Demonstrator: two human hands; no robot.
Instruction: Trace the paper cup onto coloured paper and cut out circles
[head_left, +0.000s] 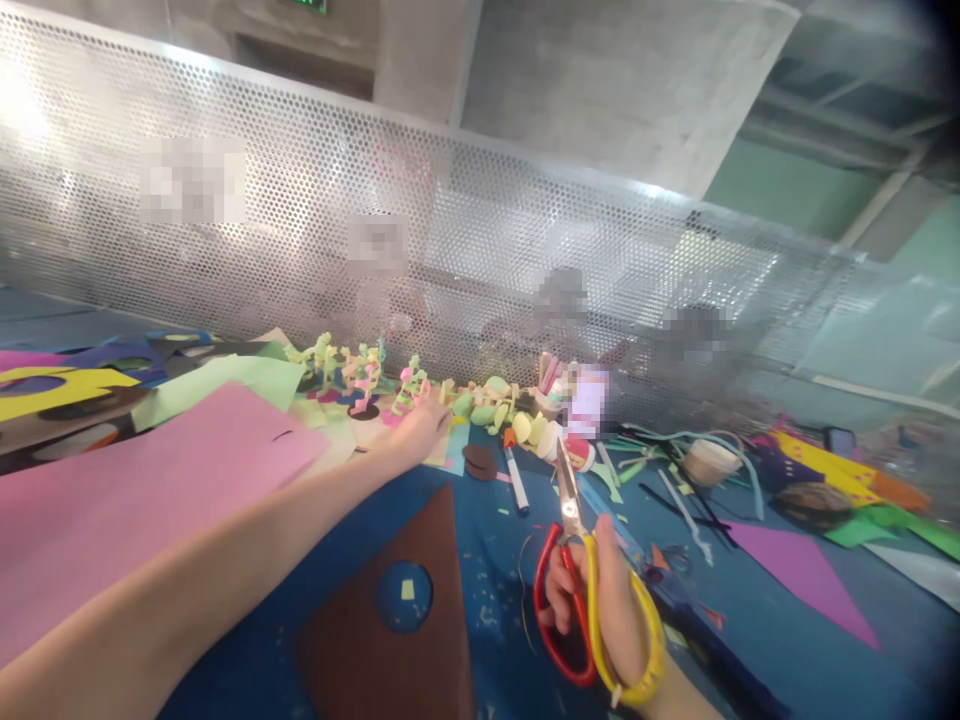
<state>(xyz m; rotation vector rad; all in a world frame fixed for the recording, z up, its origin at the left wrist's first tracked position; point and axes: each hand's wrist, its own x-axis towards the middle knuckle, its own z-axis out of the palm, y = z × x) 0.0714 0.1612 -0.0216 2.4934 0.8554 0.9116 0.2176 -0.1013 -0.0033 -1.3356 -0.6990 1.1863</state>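
My right hand (611, 600) grips a pair of scissors (570, 510) by its red and yellow loops, the blades pointing away from me and almost together. Out over the far side of the table stretches my left arm, and my left hand (421, 432) is closed among small paper pieces; whatever its fingers hold is too small or hidden. Beside it stands a pink and green paper plant (411, 380). Several pale green paper leaves (491, 405) lie just right of that hand. Nearer to me is a brown paper sheet (420, 660) with a round hole cut in it.
A large pink sheet (172, 480) covers the left of the blue table. A marker (516, 475) with an orange cap lies mid-table. Pipe cleaners (686, 515), a purple sheet (802, 580) and a paper cup (711, 462) are at right. A perforated metal screen (465, 240) stands behind.
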